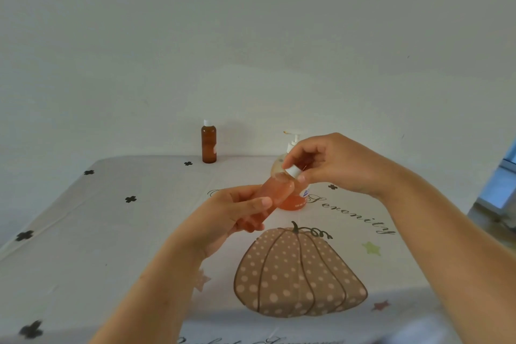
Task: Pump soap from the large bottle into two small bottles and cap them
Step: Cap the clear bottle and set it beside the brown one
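head view: only one camera here, so everything below comes from it

step in hand: capping, by the look of it. The small clear bottle (275,190) has orange soap in it and the white cap (293,171) sits on its neck

left hand (237,212): wrapped round the lower half of the small clear bottle, holding it up off the bench (111,232), tilted with its top toward 1 o'clock

right hand (335,165): thumb and fingertips pinching the white cap from the 3 o'clock side

how tight the cap is: can't tell from here

next move, my guess: twist the cap down while the left hand keeps the body from spinning, then stand it on the bench

large pump bottle (296,201): upright on the bench right behind the held one, at 12 o'clock, mostly hidden by it. The pump head pokes up above the right hand's fingers

amber bottle (208,145): upright at 11 o'clock by the far edge of the bench, well apart, with a white top on. Looks done, though its fill level isn't readable

in the way: the pump bottle is close behind, so an elbow or a careless set-down could knock it

other stuff: pumpkin print (298,274) on the cloth at 6 o'clock
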Available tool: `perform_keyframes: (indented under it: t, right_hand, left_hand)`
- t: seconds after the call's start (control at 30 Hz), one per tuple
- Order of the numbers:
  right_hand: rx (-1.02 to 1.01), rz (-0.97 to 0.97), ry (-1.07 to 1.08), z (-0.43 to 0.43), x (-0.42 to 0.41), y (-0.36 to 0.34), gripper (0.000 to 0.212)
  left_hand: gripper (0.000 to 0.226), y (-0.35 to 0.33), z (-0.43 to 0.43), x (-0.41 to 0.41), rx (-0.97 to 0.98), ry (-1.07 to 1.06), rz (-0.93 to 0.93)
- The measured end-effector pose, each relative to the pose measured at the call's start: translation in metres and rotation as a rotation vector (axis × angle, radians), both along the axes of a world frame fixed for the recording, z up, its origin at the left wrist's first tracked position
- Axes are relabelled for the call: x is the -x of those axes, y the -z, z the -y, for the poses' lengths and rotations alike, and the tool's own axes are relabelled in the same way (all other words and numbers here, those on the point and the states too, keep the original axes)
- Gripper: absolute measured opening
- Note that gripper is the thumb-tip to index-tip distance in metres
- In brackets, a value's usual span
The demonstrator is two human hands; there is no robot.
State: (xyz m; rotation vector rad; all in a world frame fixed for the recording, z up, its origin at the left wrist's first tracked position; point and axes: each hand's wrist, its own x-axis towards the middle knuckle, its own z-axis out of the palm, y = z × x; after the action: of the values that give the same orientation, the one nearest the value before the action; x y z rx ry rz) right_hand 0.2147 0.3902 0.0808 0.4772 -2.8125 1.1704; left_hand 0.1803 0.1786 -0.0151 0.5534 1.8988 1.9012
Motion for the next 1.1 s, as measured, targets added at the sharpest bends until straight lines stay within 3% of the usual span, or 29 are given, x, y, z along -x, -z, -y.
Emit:
perform_keyframes:
  t: [0.1,0.2,0.4,0.5,0.63,0.93,1.1]
  right_hand:
    - [-0.024,0.032,0.003,-0.001,0.002,0.0,0.025]
    - [-0.053,0.074,0.04,0.005,0.002,0.002,0.005]
    - [-0.235,0.05,0.224,0.018,0.009,0.011,0.043]
    - [-0.174,0.051,0.222,0.017,0.009,0.01,0.045]
    - [-0.133,0.092,0.082,0.011,0.011,0.006,0.014]
    - [-0.131,0.054,0.108,0.023,0.018,0.022,0.015]
    - [-0.005,-0.006,0.186,0.037,0.026,0.034,0.018]
  left_hand:
    - [0.044,0.0,0.003,0.001,-0.018,0.012,0.038]
    - [0.034,0.001,0.005,0.0,-0.021,0.022,0.041]
    - [0.029,0.003,0.002,-0.001,-0.014,0.022,-0.008]
    - [0.029,0.006,0.003,0.002,0.002,-0.019,-0.019]
    - [0.027,0.006,0.005,0.005,0.047,-0.068,-0.074]
    - [0.03,0.012,0.006,0.003,0.011,-0.155,-0.143]
    - [0.037,0.013,0.005,0.004,0.106,-0.381,-0.275]
